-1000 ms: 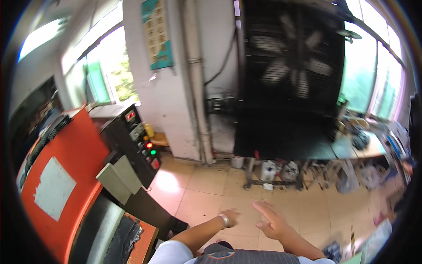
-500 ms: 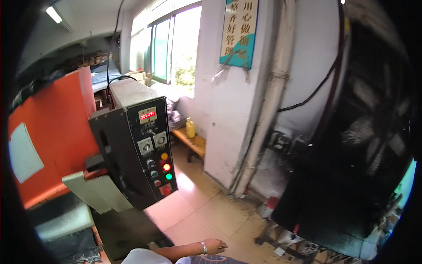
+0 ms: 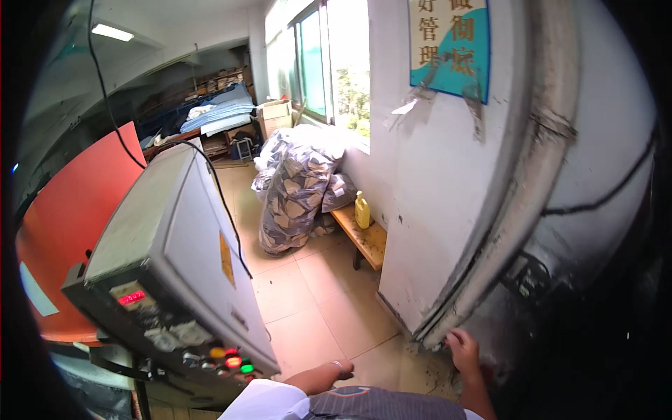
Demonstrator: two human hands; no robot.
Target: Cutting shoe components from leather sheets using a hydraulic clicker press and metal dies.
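Observation:
My left hand (image 3: 344,371), with a silver bangle at the wrist, hangs low in front of my body. Its fingers are mostly hidden and blurred. Nearest to it is the grey machine cabinet (image 3: 203,245), whose front panel carries a red digital display (image 3: 131,297) and lit yellow, red and green buttons. At the lower right my right hand (image 3: 462,348) is raised with curled fingers. It appears before the foot of the wall pipe (image 3: 483,283); contact cannot be made out. Whatever its fingers may hold is hidden.
Large stuffed bags (image 3: 297,199) stand on the tiled floor (image 3: 318,301) ahead. A yellow bottle (image 3: 362,212) sits on a wooden bench (image 3: 367,245) by the wall. An orange panel (image 3: 84,217) stands left; stacked blue sheets (image 3: 224,112) lie farther back.
My view has turned left and moved nearer the cabinet, whose side now shows. The bags have come fully into view, and my right hand has appeared. The dark fan-like equipment has mostly left view.

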